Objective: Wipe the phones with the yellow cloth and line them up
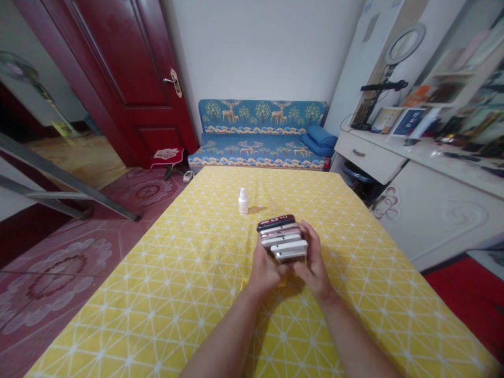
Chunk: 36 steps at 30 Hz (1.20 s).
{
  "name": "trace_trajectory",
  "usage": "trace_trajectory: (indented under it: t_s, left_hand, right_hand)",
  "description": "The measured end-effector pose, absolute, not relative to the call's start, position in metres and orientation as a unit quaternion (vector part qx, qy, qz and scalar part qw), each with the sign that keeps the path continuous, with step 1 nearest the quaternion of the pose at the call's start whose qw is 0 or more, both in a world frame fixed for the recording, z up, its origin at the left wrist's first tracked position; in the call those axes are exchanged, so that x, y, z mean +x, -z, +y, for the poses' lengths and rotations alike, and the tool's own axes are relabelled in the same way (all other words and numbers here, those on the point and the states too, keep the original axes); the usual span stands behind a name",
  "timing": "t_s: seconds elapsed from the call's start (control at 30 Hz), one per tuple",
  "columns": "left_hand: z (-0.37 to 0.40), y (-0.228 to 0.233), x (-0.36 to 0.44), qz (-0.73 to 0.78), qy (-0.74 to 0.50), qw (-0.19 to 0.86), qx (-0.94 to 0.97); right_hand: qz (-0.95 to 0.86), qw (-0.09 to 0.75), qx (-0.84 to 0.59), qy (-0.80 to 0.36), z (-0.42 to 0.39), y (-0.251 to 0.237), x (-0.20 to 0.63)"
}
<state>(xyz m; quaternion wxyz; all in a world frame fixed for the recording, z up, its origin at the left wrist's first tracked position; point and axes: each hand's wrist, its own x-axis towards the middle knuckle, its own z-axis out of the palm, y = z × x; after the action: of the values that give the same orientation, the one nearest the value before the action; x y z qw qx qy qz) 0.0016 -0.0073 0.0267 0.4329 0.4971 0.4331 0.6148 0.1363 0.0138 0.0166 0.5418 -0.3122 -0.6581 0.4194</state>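
The person holds a stack of mobile phones (282, 238) with both hands above the middle of the bench (165, 294), which is covered with a yellow cloth with a white line pattern. The left hand (264, 269) supports the stack from the left side and from below; its grip is closed around the lower phones. The right hand (314, 261) presses against the right side of the stack, its fingers (311, 234) curled along the edges, so its grip is also clenched on the phones. The stack is slightly fanned; the top phone is dark red, and the others under it look silver or pink.

A small white bottle (243, 201) stands upright on the bench, near the stack, toward the far edge. Behind the far edge there is a blue sofa (260, 134) with a deer pattern against the wall, and a dark red door (126, 73) is at the left.
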Motion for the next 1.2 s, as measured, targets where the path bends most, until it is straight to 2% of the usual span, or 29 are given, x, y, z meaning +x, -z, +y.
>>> trace_trajectory:
  t_s: [0.1,0.2,0.3,0.4,0.5,0.67,0.83,1.03,1.13,1.2]
  left_hand:
    - [-0.008,-0.036,-0.004,0.376,-0.625,0.460,0.507]
    - [-0.010,-0.043,-0.013,0.371,-0.657,0.479,0.448]
    - [-0.014,-0.046,-0.032,0.389,-0.738,0.437,0.336]
    - [-0.019,-0.049,-0.066,0.428,-0.748,0.450,0.232]
    - [-0.021,-0.050,-0.115,0.535,-0.685,0.466,0.164]
    - [-0.016,-0.042,-0.198,0.682,-0.564,0.432,0.174]
    - [-0.012,-0.040,-0.258,0.713,-0.501,0.457,0.178]
    - [-0.017,-0.052,-0.296,0.707,-0.394,0.513,0.284]
    - [-0.016,-0.060,-0.299,0.739,-0.333,0.464,0.357]
    - [-0.011,-0.065,-0.296,0.794,-0.268,0.369,0.402]
  right_hand:
    - [-0.632,0.598,-0.330,-0.366,0.026,-0.007,0.137]
    - [-0.589,0.625,-0.349,-0.373,0.038,0.005,0.140]
    - [-0.578,0.613,-0.354,-0.407,0.041,0.010,0.140]
    - [-0.581,0.566,-0.369,-0.453,0.039,0.009,0.138]
    - [-0.594,0.523,-0.387,-0.474,0.041,0.011,0.136]
    - [-0.611,0.497,-0.409,-0.461,0.049,0.020,0.132]
    - [-0.623,0.462,-0.442,-0.451,0.053,0.024,0.131]
    - [-0.620,0.454,-0.450,-0.455,0.053,0.023,0.132]
    - [-0.616,0.454,-0.449,-0.460,0.053,0.023,0.132]
    - [-0.615,0.454,-0.449,-0.462,0.052,0.023,0.132]
